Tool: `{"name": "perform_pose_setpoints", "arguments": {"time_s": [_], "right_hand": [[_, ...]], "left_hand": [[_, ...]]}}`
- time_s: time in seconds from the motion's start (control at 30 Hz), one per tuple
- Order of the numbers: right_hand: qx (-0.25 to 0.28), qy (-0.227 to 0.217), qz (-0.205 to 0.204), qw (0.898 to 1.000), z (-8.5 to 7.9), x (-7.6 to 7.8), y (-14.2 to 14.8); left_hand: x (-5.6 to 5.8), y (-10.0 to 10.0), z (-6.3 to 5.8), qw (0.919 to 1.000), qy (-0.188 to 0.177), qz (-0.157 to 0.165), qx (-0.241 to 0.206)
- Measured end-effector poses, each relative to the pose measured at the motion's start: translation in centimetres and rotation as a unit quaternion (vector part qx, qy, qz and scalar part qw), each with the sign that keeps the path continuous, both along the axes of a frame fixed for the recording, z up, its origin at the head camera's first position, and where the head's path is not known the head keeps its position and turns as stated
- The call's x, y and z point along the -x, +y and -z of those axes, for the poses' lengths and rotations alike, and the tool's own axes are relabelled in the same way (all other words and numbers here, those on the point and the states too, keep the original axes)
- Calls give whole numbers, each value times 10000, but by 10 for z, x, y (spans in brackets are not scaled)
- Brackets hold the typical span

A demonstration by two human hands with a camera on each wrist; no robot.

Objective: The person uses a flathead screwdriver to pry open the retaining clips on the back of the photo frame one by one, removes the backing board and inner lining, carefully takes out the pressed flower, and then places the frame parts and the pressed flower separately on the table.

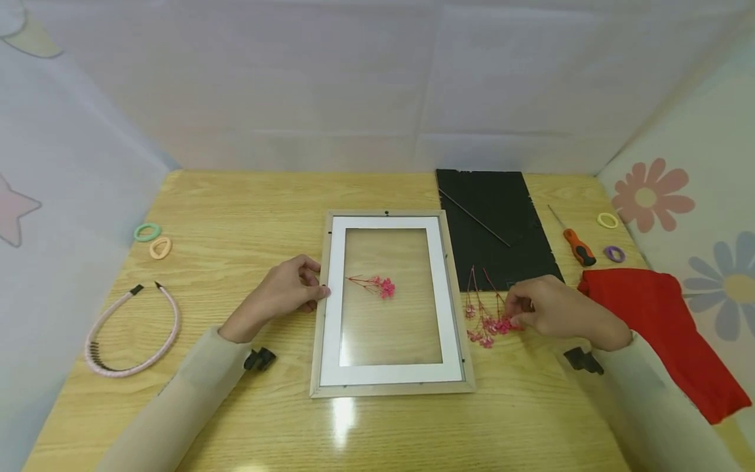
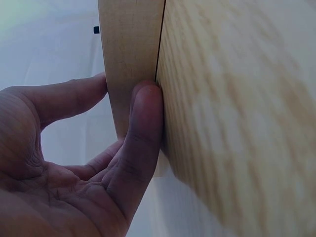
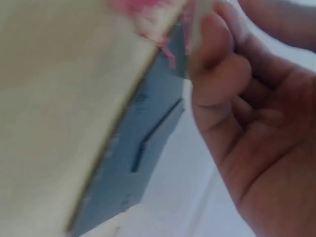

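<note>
A light wooden picture frame (image 1: 317,354) with a white mat (image 1: 392,377) and clear pane lies on the table. One pink dried flower sprig (image 1: 385,287) rests on the pane, its stem pointing left. My left hand (image 1: 289,288) holds the frame's left side; in the left wrist view, its thumb and fingers (image 2: 145,113) bracket the wooden edge. To the right of the frame, several pink flower sprigs (image 1: 485,335) lie in a bunch. There my right hand (image 1: 551,311) pinches pink blossoms with curled fingers. In the blurred right wrist view, the pink flowers (image 3: 140,6) show beside the fingertips.
Behind the right hand lies a black backing board (image 1: 492,229) with a support rod. Farther right are an orange-handled screwdriver (image 1: 578,246), hair ties (image 1: 614,254) and red cloth (image 1: 660,321). A pink headband (image 1: 171,334) and two hair ties (image 1: 160,248) lie at the left.
</note>
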State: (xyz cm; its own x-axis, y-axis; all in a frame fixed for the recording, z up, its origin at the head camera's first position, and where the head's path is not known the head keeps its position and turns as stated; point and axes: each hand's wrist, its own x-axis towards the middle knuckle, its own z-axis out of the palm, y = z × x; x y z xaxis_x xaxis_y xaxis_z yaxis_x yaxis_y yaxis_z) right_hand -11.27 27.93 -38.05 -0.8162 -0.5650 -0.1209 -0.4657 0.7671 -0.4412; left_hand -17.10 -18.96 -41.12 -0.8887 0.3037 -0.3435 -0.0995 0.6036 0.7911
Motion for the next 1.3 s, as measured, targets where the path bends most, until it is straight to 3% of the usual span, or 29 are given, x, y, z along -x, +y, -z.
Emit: {"name": "perform_pose_setpoints", "arguments": {"time_s": [0.1, 0.17, 0.33, 0.4, 0.57, 0.67, 0.9, 1.3], "right_hand": [[-49, -246, -279, 9993, -12, 11, -7], [46, -134, -344, 9993, -18, 19, -17], [617, 551, -35, 9966, -30, 40, -70], [797, 464, 99, 9957, -33, 48, -96], [833, -59, 97, 9965, -21, 68, -148], [575, -278, -115, 9979, -8, 78, -167], [-44, -491, -458, 9977, 3, 83, -185], [49, -322, -603, 9976, 2, 78, -187]], "left_hand": [[0, 0, 0, 10000, -47, -18, -69], [0, 0, -1, 9999, -74, -25, -115], [0, 0, -1, 9999, -56, -15, -133], [0, -1, -1, 9999, -32, -10, -120], [0, -1, 0, 10000, 13, 11, -93], [0, 0, 0, 9999, 1, 2, -126], [0, 0, -1, 9999, 38, -18, -114], [-2, 0, -2, 10000, 24, -66, -38]]}}
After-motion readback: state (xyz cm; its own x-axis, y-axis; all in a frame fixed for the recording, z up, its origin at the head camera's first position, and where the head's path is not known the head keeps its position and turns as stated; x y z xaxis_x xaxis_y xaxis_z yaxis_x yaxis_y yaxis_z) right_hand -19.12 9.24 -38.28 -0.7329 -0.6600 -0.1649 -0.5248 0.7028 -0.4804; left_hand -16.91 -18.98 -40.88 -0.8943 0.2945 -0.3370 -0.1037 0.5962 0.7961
